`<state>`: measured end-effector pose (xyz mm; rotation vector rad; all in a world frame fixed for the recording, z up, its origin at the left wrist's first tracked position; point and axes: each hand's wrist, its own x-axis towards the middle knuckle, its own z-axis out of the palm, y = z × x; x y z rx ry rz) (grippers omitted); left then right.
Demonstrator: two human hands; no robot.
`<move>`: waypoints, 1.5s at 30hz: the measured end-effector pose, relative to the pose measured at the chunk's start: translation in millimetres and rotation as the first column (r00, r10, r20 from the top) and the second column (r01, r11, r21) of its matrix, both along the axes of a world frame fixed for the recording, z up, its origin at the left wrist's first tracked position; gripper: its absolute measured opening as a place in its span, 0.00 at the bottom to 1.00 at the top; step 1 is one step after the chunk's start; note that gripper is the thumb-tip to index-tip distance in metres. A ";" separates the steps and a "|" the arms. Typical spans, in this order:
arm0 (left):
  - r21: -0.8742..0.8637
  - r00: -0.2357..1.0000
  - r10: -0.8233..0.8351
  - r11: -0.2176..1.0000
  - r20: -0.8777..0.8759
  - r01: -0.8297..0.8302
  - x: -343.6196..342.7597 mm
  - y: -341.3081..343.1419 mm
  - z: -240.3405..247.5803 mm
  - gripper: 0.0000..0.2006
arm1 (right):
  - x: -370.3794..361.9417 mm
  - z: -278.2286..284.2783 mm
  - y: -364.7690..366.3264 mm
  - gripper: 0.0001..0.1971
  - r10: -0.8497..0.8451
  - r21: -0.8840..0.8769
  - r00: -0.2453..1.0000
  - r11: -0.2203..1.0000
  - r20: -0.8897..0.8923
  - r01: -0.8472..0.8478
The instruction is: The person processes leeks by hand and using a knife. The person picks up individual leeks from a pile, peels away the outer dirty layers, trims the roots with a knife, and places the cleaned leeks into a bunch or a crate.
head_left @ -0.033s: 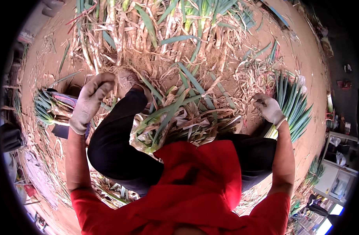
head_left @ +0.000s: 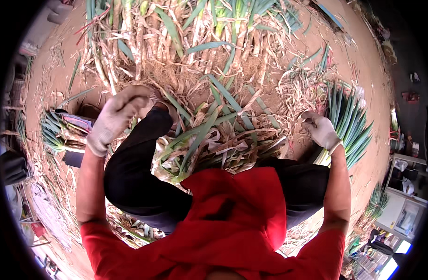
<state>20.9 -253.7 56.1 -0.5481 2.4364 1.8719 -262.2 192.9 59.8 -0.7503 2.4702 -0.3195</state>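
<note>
My left hand (head_left: 115, 119), in a pale work glove, is raised over my left knee. Its fingers bend forward with a gap to the thumb, and nothing shows between them. Just beyond it lie the roots and pale stalks of a wide row of green onions (head_left: 172, 42). On the right, my gloved right hand (head_left: 319, 130) has its fingers curled together; what they hold, if anything, is hidden. Behind that hand rests a bundle of trimmed green onions (head_left: 349, 123) with long green leaves. Peeled leaves and dry husks (head_left: 223, 140) are heaped between my legs.
At the left, another bunch of green onions (head_left: 55, 130) lies by a dark box-like thing (head_left: 74, 158). Husk scraps (head_left: 298, 91) litter the brown floor. More green onions (head_left: 376, 203) and a pale cabinet (head_left: 400, 210) stand at the far right.
My left hand has moved slightly to the right, toward the row of green onions, and its fingers reach out more. The right hand has barely moved.
</note>
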 end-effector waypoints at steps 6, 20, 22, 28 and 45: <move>0.271 0.922 -0.358 0.911 0.150 0.310 -184.5 123.8 -122.5 0.15 | 14.2 23.9 28.8 0.13 -0.011 -0.278 0.999 0.960 0.042 0.022; -0.987 0.918 -0.392 0.117 0.059 0.113 -354.8 212.1 -299.7 0.15 | -26.5 -32.4 97.9 0.16 -0.013 -0.293 0.994 0.955 0.107 0.044; -0.976 0.902 -0.412 0.108 0.129 0.189 -350.5 204.2 -298.5 0.14 | -45.8 -66.9 101.6 0.13 -0.134 -0.312 0.990 0.940 0.042 0.141; -0.880 0.963 -0.264 0.445 0.045 0.163 -365.2 248.9 -274.6 0.22 | -38.3 -133.8 58.9 0.14 -0.200 -0.477 0.960 0.836 0.194 0.270; 0.765 0.986 0.029 0.627 0.165 -0.146 -279.5 344.4 -129.6 0.30 | -32.1 -165.8 74.7 0.20 -0.366 -0.330 0.433 0.310 0.824 0.891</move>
